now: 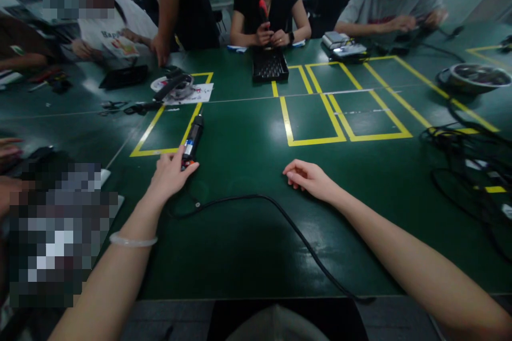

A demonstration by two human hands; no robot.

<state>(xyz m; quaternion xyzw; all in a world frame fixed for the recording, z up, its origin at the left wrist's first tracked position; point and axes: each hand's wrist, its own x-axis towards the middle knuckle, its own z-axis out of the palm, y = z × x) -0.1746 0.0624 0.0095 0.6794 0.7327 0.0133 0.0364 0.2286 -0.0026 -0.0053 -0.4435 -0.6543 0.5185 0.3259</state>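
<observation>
My left hand (172,175) is at the rear end of a black electric screwdriver (194,136), with that end between the thumb and the forefinger. The tool lies on the green table with its tip pointing away from me. A black cable (256,196) starts near the left hand, bends across the table and reaches the front edge. My right hand (309,178) rests on the table to the right, its fingers curled in and the thumb against them. Nothing shows in it.
Yellow tape frames (316,143) mark the green table (240,256). A black tray (270,66) is at the far side, before a person holding a red-and-black tool (263,9). Tangled cables (460,149) and a round bowl (478,77) are at right. Several other people sit around.
</observation>
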